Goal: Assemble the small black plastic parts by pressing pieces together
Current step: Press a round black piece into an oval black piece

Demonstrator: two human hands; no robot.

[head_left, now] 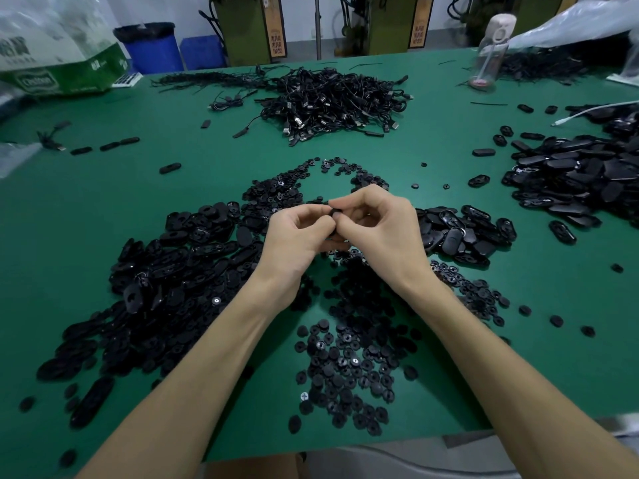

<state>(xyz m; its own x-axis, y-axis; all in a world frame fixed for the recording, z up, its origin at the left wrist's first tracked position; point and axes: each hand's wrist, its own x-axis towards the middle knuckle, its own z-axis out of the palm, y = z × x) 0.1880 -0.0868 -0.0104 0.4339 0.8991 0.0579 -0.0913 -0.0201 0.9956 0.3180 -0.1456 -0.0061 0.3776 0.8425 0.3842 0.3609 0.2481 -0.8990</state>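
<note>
Centrally, above a green table [138, 188], two bare forearms are seen reaching forward, with the left hand [297, 236] and the right hand [380, 226] held together fingertip to fingertip. A small black part [336, 213] is pinched between them. The left fingers [311, 212] are curled against it from one side, and the right fingers [349, 202] are bent and clamped on it from the other. The part is held just above the table, over the middle of the scattered stock, and most of its shape is hidden by the fingertips.

Loose black plastic is spread all around the hands. A broad heap of oval black shells [166, 271] is piled to the left of the left forearm, and a smaller heap of the same shells [460, 233] lies just beside the right hand. Round black pieces [345, 368] are scattered between the forearms near the table's front edge, and more of them are strewn just beyond the hands. A further large pile of oval shells [581, 181] is heaped at the right edge.

Farther back, a tangled mound of black cables [332, 102] is laid in the middle of the table. A clear bottle [491, 50] is stood upright at the far right, a green and white bag [58, 63] is set at the far left, and a blue bin [152, 46] is seen on the floor behind the table.
</note>
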